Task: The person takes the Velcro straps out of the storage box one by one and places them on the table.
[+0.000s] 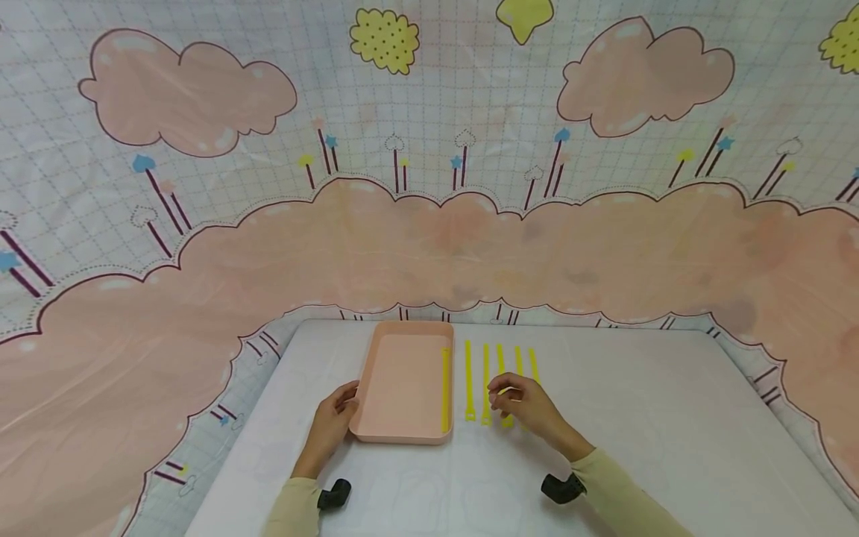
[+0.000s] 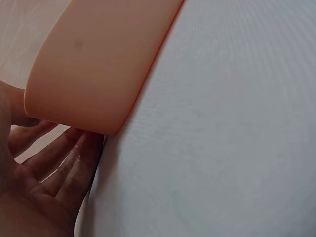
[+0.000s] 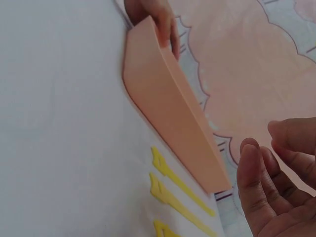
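A shallow peach tray (image 1: 406,384) lies on the white table with one yellow strap (image 1: 446,391) inside, along its right wall. My left hand (image 1: 329,425) holds the tray's left side near the front corner, thumb at the rim and fingers against the outer wall (image 2: 94,74). Several flat yellow straps with slotted heads (image 1: 469,384) lie in a row right of the tray, heads toward me. Above that row hovers my right hand (image 1: 526,403), fingers loosely bent and thumb apart from them, with nothing in its grasp. It partly hides the straps on the right.
White table surface (image 1: 637,403) extends to the right of the straps and in front of the tray. A patterned cloth (image 1: 470,253) with clouds hangs behind the table and down its sides. Black wrist bands (image 1: 562,488) sit at both sleeves.
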`<state>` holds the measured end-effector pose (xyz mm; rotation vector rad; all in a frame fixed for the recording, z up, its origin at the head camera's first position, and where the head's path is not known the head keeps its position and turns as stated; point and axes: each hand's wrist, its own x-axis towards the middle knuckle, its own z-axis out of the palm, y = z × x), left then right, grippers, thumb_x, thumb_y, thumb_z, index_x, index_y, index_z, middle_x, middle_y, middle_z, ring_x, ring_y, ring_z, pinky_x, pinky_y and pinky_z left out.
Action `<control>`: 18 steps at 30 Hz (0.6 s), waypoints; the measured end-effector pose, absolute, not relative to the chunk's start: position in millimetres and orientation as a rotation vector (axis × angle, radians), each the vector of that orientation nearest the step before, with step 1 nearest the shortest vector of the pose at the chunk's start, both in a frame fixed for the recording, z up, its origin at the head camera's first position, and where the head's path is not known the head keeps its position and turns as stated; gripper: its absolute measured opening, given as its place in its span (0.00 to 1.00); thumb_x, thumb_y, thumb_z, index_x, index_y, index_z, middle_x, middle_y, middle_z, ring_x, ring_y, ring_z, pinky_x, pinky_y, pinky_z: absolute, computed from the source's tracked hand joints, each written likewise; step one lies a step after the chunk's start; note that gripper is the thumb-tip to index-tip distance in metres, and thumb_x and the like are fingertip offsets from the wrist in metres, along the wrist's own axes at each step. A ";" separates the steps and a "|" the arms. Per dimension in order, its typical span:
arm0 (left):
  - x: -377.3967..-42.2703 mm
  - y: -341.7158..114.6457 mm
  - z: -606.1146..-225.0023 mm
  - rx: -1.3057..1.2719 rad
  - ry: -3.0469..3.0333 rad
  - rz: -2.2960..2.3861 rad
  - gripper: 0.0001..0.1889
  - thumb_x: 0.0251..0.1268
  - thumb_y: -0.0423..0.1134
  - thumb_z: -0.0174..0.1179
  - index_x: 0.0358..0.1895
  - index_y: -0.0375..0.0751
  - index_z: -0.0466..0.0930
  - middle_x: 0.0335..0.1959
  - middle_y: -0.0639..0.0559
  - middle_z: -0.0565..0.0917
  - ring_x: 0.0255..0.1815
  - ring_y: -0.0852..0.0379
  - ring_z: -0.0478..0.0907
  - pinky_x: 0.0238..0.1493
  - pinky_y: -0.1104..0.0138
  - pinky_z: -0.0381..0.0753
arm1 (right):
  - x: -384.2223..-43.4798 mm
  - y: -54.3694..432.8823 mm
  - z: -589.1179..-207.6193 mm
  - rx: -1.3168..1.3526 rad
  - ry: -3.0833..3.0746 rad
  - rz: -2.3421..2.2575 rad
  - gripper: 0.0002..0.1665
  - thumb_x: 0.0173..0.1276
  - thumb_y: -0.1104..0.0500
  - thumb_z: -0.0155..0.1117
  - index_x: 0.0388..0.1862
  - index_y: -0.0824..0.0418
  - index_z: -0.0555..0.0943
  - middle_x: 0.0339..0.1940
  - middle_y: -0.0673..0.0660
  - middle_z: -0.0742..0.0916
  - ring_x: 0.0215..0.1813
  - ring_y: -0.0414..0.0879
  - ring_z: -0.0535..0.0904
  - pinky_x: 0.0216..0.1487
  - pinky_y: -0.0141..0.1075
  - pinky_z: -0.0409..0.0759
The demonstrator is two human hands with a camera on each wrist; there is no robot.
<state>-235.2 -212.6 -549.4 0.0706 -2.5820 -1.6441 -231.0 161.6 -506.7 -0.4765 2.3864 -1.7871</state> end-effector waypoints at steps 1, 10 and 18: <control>-235.4 -212.5 -549.2 0.068 -2.581 -1.645 0.21 0.73 0.31 0.52 0.67 0.36 0.71 0.62 0.36 0.78 0.63 0.42 0.75 0.65 0.51 0.73 | -230.4 160.4 -506.0 -0.497 2.379 -1.789 0.14 0.67 0.64 0.65 0.48 0.72 0.78 0.41 0.67 0.83 0.39 0.50 0.84 0.35 0.37 0.84; -235.3 -212.2 -548.3 0.069 -2.587 -1.635 0.21 0.73 0.31 0.51 0.67 0.36 0.71 0.62 0.35 0.78 0.63 0.42 0.75 0.64 0.51 0.74 | -226.3 146.0 -495.1 -0.540 2.331 -1.786 0.12 0.68 0.64 0.64 0.48 0.69 0.79 0.46 0.70 0.83 0.46 0.62 0.84 0.42 0.42 0.86; -233.9 -211.0 -545.7 0.070 -2.595 -1.621 0.21 0.73 0.31 0.51 0.68 0.36 0.71 0.62 0.35 0.77 0.63 0.42 0.76 0.64 0.51 0.74 | -229.7 131.6 -484.1 -0.622 2.365 -1.773 0.12 0.67 0.64 0.65 0.47 0.69 0.79 0.45 0.66 0.83 0.43 0.58 0.84 0.40 0.39 0.86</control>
